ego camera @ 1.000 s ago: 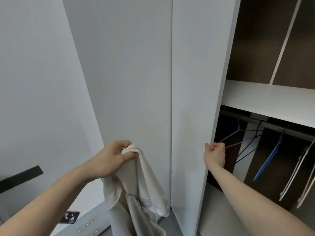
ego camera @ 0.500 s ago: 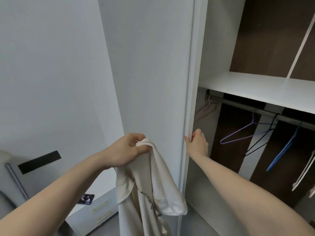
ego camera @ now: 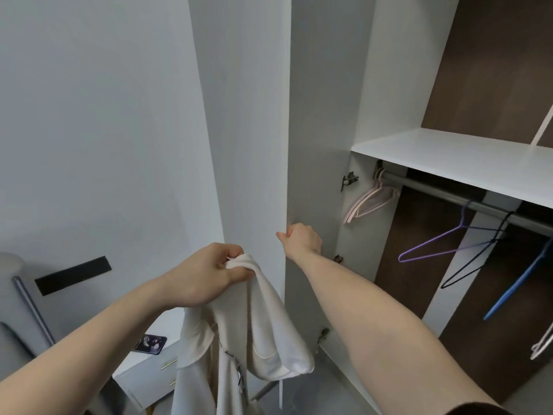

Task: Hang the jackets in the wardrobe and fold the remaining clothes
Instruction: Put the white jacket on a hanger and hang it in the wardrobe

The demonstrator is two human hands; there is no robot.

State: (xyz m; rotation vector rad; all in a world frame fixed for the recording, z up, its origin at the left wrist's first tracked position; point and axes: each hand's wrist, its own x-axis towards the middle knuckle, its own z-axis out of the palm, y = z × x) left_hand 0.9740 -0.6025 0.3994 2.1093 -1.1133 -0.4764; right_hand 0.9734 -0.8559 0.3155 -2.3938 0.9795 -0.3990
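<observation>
My left hand (ego camera: 206, 275) grips a bunched cream-white jacket (ego camera: 239, 333) near its collar, and the rest hangs down below my wrist. My right hand (ego camera: 300, 241) holds the edge of the white wardrobe door (ego camera: 317, 145), thumb on the front face, fingers wrapped behind it. The door stands swung wide, showing the wardrobe's metal rail (ego camera: 449, 193). On the rail hang pink hangers (ego camera: 369, 200) at the left end, then a purple hanger (ego camera: 434, 250), a black wire hanger (ego camera: 475, 259) and a blue hanger (ego camera: 520, 284).
A white shelf (ego camera: 454, 157) runs above the rail. A low white drawer unit (ego camera: 146, 369) with a dark phone (ego camera: 151, 344) on top stands at lower left beside a grey upholstered headboard (ego camera: 15, 310). White hangers (ego camera: 543, 344) show at the right edge.
The wardrobe door has swung further open to the left with my right hand on its edge, exposing the pink hangers and the hinges. My left hand keeps its hold on the jacket.
</observation>
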